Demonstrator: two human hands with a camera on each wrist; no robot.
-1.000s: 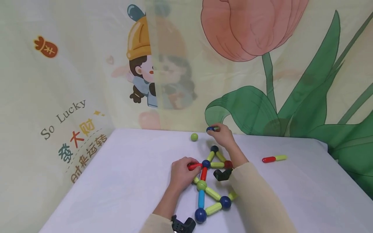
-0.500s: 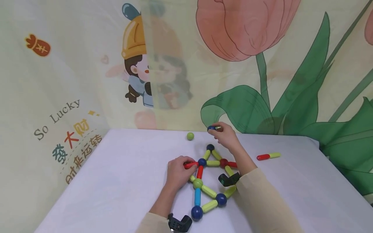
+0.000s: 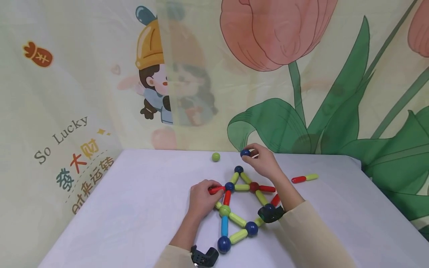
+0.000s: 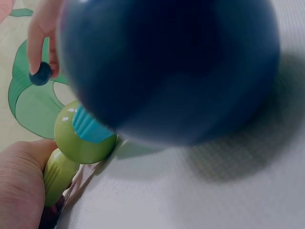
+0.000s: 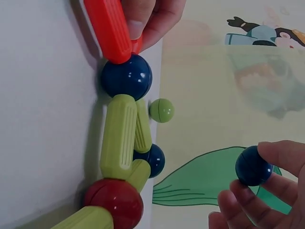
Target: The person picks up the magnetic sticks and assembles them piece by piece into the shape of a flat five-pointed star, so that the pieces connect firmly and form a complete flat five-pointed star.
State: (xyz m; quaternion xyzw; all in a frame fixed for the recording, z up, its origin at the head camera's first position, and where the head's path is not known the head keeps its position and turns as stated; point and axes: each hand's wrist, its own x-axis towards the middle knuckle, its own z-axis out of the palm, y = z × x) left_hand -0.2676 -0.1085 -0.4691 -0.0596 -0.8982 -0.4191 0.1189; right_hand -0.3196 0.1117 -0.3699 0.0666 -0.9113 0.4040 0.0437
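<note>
My right hand (image 3: 263, 162) pinches a dark blue ball (image 5: 254, 166) between thumb and fingertips, above the back part of the table. Lower and to the left, my left hand (image 3: 202, 197) grips a red stick (image 3: 216, 190) whose end meets a blue ball (image 3: 229, 187) of a flat frame. That frame joins yellow-green sticks (image 3: 238, 220), a light blue stick (image 3: 224, 226) and red ones with a red ball (image 3: 254, 187), a green ball (image 3: 224, 211) and several blue balls. In the left wrist view a near blue ball (image 4: 176, 67) hides much of the work.
A loose green ball (image 3: 216, 156) lies by the table's back edge. Right of the frame rests a red stick (image 3: 298, 179) end to end with a yellow-green stick (image 3: 311, 176). A printed cloth (image 3: 197, 134) hangs behind the white table (image 3: 140, 208).
My right hand, with the blue ball, has shifted rightward relative to the frame and slightly lower. My left hand keeps its grip on the red stick. The head view has turned a little right.
</note>
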